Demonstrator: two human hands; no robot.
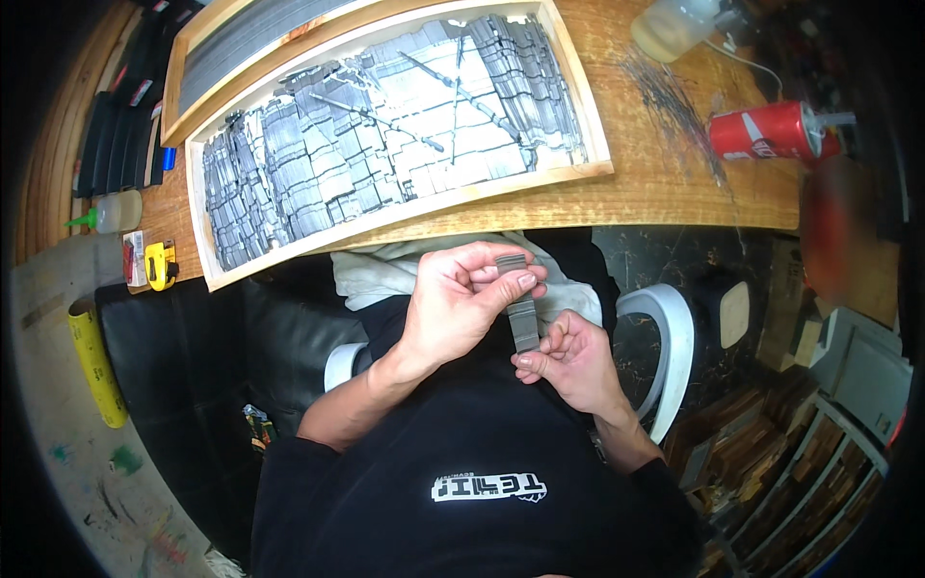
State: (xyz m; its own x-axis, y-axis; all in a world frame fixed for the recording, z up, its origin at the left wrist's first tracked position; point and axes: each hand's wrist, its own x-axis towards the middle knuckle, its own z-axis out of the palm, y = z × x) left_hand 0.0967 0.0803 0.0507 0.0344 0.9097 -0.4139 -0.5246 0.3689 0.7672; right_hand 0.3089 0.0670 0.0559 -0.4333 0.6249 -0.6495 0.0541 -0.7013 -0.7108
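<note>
Over my lap, below the table edge, I hold a narrow grey strip (522, 326) with fine crosswise lines like stacked thin layers. My left hand (453, 299) is closed around its upper part, thumb pressed on the front. At the lower end, my right hand (576, 364) has its fingers curled in and its thumb against the strip's bottom corner. On the table, a shallow wooden frame (405, 218) holds a relief of many grey and black layered pieces (337, 144). Thin dark twig-like pieces (462, 91) lie across its white middle.
Behind it stands another wooden frame (231, 19). To the right are loose dark wires (674, 111), a red can (761, 133) and a plastic bottle (674, 27). At left sit a yellow tape measure (161, 265) and a green-tipped bottle (118, 212). A white chair arm (674, 356) curves beside me.
</note>
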